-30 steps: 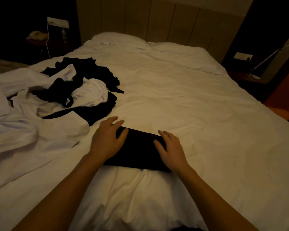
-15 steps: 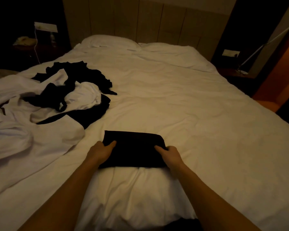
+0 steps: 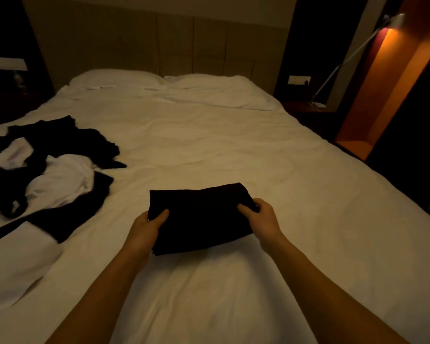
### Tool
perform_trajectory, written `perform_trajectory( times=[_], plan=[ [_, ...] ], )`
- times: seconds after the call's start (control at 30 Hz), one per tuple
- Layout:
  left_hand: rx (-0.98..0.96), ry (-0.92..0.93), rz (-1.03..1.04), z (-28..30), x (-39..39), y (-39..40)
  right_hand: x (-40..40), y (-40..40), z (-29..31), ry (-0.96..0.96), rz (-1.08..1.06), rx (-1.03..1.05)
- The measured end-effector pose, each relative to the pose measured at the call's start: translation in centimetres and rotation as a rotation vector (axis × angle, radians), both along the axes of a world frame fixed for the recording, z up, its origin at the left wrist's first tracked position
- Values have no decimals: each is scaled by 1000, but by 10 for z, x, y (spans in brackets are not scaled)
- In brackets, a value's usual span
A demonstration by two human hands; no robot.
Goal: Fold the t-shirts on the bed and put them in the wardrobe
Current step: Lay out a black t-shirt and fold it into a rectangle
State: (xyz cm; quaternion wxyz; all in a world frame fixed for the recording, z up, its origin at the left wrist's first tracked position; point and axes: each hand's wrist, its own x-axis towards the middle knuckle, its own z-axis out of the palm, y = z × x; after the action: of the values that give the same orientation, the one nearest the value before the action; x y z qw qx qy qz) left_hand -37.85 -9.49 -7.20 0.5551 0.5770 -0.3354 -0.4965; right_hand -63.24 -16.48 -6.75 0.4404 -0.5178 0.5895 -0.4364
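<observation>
Both hands now grip the folded black t-shirt, lifted off the bed.

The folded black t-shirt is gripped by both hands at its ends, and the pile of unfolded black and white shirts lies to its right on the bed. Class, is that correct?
Not quite. The head view shows the unfolded pile to the left of the folded black t-shirt, not the right. Left hand and right hand do grip its ends, on the bed.

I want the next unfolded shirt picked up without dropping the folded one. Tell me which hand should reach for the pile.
Left. The left hand grips the folded black t-shirt on the side nearer the pile of unfolded shirts, which lies left on the bed. The right hand would probably have to cross over.
</observation>
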Motion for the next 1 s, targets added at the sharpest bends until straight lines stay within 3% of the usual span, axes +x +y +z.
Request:
perform_trajectory(
  times=[0.2,0.33,0.57,0.8,1.0],
  plan=[
    [59,15,-41,23,-80,-70,-76,-50,30,-37,-78,32],
    [123,-5,-97,69,-134,-117,-136,-85,73,-17,-129,78],
    [182,-76,-137,119,-226,-230,-241,-196,120,3,-148,113],
    [250,-144,-77,82,-323,-357,-338,-327,70,49,-127,149],
    [327,-221,-38,23,-368,-418,-379,-389,7,76,-140,199]
  ],
)
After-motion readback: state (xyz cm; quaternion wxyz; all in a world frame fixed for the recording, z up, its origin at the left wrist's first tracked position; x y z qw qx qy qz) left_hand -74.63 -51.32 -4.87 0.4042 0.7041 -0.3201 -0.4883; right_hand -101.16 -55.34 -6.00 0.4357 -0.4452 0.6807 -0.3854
